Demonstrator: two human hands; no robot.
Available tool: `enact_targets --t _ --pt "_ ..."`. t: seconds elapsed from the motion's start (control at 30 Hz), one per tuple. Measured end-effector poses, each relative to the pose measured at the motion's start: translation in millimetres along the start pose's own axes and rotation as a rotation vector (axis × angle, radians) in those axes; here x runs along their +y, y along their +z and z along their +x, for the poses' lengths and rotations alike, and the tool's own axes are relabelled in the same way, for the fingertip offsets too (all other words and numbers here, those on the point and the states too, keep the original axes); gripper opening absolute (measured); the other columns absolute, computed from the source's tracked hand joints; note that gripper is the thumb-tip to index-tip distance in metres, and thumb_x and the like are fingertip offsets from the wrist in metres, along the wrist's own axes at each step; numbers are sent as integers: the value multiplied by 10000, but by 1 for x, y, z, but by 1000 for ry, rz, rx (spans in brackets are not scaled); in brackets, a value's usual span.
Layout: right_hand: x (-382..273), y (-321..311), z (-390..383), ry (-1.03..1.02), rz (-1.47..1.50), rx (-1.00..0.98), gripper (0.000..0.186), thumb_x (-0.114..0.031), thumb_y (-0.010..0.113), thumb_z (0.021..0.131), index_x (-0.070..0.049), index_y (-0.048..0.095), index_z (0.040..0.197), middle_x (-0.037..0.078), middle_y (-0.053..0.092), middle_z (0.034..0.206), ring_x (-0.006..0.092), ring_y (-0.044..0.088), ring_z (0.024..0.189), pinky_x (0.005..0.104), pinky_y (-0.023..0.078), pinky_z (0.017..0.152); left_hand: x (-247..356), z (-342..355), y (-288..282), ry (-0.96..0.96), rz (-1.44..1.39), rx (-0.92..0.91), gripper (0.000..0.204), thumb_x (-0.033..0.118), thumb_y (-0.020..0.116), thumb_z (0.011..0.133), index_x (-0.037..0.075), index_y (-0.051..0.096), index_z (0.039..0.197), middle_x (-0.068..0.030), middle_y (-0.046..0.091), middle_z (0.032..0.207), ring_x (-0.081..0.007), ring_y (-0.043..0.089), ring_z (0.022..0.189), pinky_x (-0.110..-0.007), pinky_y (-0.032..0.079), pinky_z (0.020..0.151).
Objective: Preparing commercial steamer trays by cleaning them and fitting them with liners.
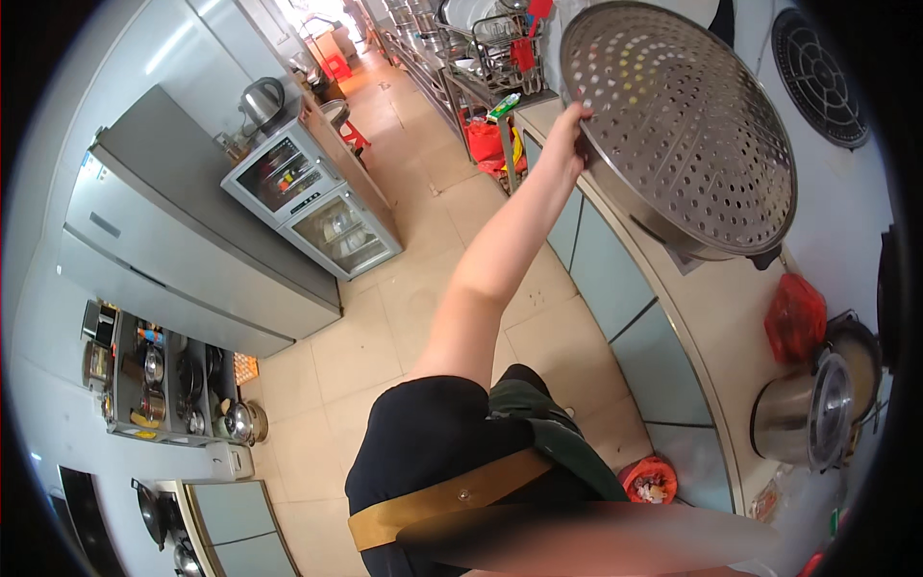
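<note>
Shoulder and black sleeve fill the bottom of the view; one arm runs up from there to the perforated steel steamer tray (678,125). Which hand (567,144) it is I can't tell; its fingers clamp the tray's near-left rim. Tray is tilted, perforated base facing the camera, over the steel worktop's (716,337) far end. Other hand out of view.

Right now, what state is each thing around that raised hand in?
Perforated steamer tray: lifted, tilted on edge, empty.
Hand: gripping the tray's rim; which hand, unclear.
Steel pot: on the counter, lid on.
Red bag: on the counter, bunched.
Kettle: upright on the cabinet.
</note>
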State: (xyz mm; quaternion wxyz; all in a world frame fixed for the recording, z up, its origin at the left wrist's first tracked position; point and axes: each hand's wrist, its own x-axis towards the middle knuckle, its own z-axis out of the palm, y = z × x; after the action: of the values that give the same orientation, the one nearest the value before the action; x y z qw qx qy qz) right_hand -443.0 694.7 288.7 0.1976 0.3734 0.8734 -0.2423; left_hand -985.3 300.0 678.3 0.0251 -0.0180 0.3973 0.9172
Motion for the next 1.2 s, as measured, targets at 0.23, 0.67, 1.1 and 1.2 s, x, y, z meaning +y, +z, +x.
enact_targets --t 0.23,0.67,1.1,1.2 --pt "-123 -42 7 -141 116 250 375 -271 595 717 -2 559 976 203 578 922 346 544 882 391 424 746 -48 34 -45 -349 -211 352 576 308 620 523 143 343 1000 -84 359 1002 -237 383 909 -433 266 802" --pt "-177 30 -29 172 186 140 394 -260 636 691 -37 564 1009 204 581 935 348 550 883 402 432 770 -33 70 -18 -462 -185 196 666 336 613 512 121 332 1077 -108 305 1124 -294 311 1041 -542 235 873" --pt "-221 17 -34 201 201 146 397 -264 618 708 -49 548 1034 197 585 916 344 553 876 414 435 752 -27 55 -11 -536 -9 209 832 360 630 518 164 263 1238 -80 258 1276 -280 245 1179 -540 148 941" --pt "-243 4 -18 85 224 187 381 -266 607 718 -53 550 1029 196 590 879 352 569 807 421 445 700 -26 69 -28 -626 -17 246 865 373 628 520 159 242 1264 -76 227 1312 -283 218 1200 -536 120 952"
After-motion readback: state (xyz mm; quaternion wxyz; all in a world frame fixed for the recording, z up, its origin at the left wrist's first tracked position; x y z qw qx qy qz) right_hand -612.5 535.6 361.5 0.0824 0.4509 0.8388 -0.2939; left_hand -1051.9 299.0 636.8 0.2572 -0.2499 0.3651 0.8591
